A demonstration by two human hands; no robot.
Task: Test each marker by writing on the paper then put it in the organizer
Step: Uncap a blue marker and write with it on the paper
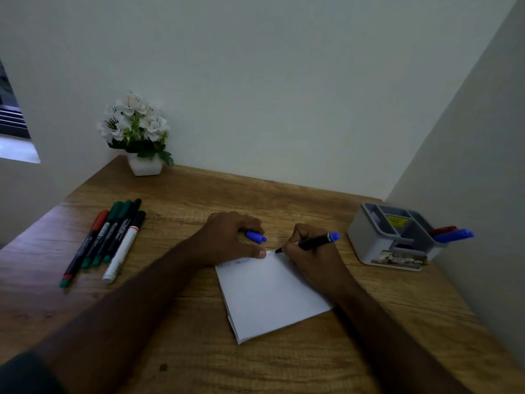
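2 hands work the paper point(270, 291): the right hand point(309, 251) grips the blue marker point(315, 242), the left hand point(233, 237) pins the corner, seemingly curled around its cap point(255, 236). If the left lifts, the paper slides, smearing ink. The organizer point(377, 240) sits right.

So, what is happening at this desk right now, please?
A person is testing a blue marker. The right hand holds it with the tip at the top edge of the paper, where some blue writing already shows. The left hand steadies the paper and holds the blue cap. Several markers lie on the desk at the left. The grey organizer at the right already holds a red and a blue marker.
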